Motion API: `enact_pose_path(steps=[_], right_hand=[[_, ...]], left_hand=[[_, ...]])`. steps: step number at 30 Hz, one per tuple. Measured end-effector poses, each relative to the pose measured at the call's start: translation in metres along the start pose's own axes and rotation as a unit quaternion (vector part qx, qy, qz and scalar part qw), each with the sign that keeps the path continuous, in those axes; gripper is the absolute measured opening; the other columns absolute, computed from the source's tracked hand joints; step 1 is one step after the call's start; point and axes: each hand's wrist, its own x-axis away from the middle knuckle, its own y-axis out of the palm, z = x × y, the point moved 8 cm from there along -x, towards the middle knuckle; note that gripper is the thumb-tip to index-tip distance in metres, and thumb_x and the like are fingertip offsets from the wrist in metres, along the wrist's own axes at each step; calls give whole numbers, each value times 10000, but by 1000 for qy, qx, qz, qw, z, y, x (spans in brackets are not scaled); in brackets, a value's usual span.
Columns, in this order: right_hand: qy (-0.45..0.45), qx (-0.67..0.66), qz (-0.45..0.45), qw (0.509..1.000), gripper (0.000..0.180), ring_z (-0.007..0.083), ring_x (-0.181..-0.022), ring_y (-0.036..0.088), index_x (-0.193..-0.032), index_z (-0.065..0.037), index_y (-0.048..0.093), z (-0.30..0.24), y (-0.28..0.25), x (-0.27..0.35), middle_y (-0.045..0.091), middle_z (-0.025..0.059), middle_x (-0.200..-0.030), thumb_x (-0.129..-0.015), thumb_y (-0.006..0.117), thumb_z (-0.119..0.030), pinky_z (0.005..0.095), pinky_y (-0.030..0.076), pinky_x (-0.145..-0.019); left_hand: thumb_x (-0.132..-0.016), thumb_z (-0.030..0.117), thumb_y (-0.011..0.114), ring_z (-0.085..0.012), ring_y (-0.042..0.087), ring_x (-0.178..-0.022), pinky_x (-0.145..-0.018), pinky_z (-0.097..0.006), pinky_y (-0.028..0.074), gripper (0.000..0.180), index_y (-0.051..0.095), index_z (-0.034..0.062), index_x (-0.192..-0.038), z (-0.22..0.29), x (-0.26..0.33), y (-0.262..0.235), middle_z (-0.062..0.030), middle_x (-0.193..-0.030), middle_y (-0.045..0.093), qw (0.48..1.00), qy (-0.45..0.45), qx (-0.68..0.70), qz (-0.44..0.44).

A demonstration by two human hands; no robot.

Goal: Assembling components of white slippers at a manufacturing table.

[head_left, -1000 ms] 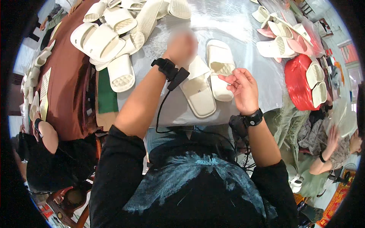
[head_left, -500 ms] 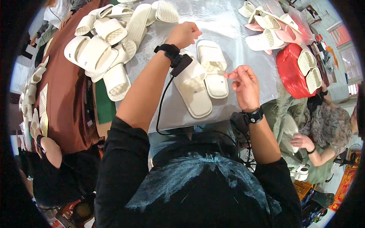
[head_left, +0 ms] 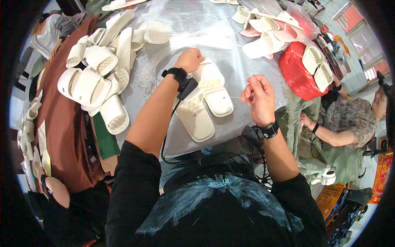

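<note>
At the centre of the frame our left hand (head_left: 189, 59) is curled into a loose fist, its fingers pinched on something thin and pale; we cannot tell what it is. The fist rests against the upper end of a slipper (head_left: 212, 88), cream-coloured, smooth and rubbery, with a broad rounded strap and a dimpled footbed. Just right of centre our right hand (head_left: 258, 96) hovers above the table edge, thumb and forefinger pressed together, the other fingers half folded; a very fine thread seems to run from it toward the slipper, though it is too thin for us to be sure. Neither hand closes around the slipper itself: it lies flat between them, nearer the left fist.

A second slipper (head_left: 194, 118) of the same make lies just beside the first, lower left of it, toe pointing down the frame. Both wrists carry black bands, and a black cable (head_left: 170, 123) hangs from the left one down to our dark shirt.

Both slippers sit on a table (head_left: 230, 37) covered in shiny, wrinkled clear plastic. At the upper left a heap of slippers (head_left: 94, 78) is piled loosely, soles ribbed. At the upper right more pairs lie in a bag (head_left: 271, 33), and two rest on a glossy red sack (head_left: 297, 74). At the right edge another person (head_left: 341, 131) sits low.
</note>
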Motion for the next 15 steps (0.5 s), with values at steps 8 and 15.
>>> enact_pose_path(steps=[8,15], right_hand=[[88,97,-21,991,149,78,-461,451,-829,-25,591,30,-9,5,465,-15,-550,-891,577,-161,220,312,-416],[230,61,-103,966,120,80,-469,411,-797,1,576,95,27,-12,477,-13,-589,-832,626,-102,229,330,-412]], left_hand=[[-787,241,643,-344,654,-778,-754,-408,510,248,692,9,-861,-6,9,4,-193,-799,670,998,-28,-46,22],[-764,269,643,-365,639,-794,-735,-440,498,277,679,3,-836,12,2,12,-219,-835,656,991,19,-129,-1]])
